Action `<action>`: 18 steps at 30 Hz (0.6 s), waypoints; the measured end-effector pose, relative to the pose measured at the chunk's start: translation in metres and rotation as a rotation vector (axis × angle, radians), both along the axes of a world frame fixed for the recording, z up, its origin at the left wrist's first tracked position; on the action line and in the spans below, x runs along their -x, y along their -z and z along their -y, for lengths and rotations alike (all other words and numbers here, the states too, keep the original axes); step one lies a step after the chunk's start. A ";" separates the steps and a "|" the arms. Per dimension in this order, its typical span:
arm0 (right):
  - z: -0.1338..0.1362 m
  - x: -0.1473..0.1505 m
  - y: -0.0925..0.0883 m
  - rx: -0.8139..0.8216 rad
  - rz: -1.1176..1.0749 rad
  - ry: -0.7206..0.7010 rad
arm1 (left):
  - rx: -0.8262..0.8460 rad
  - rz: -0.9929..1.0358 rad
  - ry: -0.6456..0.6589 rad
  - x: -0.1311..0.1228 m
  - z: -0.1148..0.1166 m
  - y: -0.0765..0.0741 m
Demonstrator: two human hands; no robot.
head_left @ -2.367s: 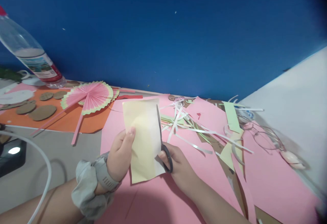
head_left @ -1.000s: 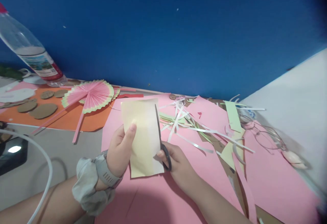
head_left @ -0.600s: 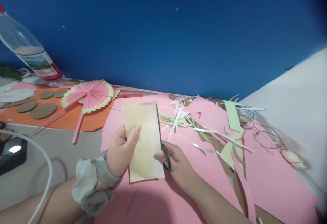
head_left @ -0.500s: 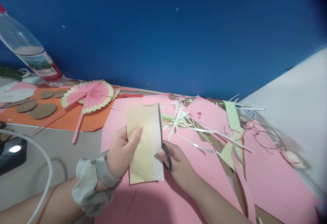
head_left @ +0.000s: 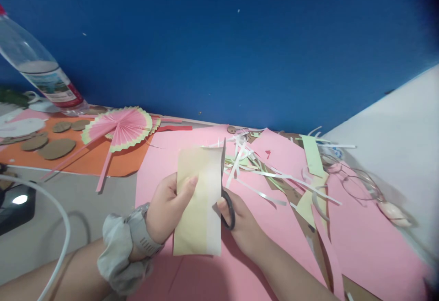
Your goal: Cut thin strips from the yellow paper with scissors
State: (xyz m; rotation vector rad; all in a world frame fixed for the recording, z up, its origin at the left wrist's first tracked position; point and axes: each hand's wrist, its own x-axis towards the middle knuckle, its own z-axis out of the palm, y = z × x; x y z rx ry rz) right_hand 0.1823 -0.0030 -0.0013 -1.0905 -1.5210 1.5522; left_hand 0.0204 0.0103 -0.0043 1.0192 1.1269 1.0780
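My left hand (head_left: 168, 209) pinches a pale yellow sheet of paper (head_left: 200, 196) upright, thumb on its front face. My right hand (head_left: 240, 221) grips black-handled scissors (head_left: 227, 205); their blade runs up along the sheet's right edge to its top. Both hands hover over a large pink paper sheet (head_left: 274, 246) on the table. A grey watch and a grey scrunchie sit on my left wrist.
Several white and green paper strips (head_left: 254, 163) lie scattered behind the hands. A pink pleated paper fan (head_left: 120, 129) and brown cardboard ovals (head_left: 56, 147) rest on orange paper at left. A plastic bottle (head_left: 41, 74) leans at far left. Wire-rimmed glasses (head_left: 356, 184) lie at right.
The yellow sheet has turned and shifted slightly right and down in my left hand. The scissors moved with it, the blade now reaching the sheet's top edge.
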 end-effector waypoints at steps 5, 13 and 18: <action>0.000 0.000 -0.001 0.014 -0.008 0.002 | -0.004 0.004 0.020 0.000 0.000 -0.001; 0.001 -0.001 -0.002 0.007 -0.011 -0.006 | -0.013 0.000 0.021 -0.001 0.000 -0.003; 0.001 -0.001 -0.002 0.013 -0.028 -0.013 | -0.010 0.001 0.029 -0.001 0.000 -0.004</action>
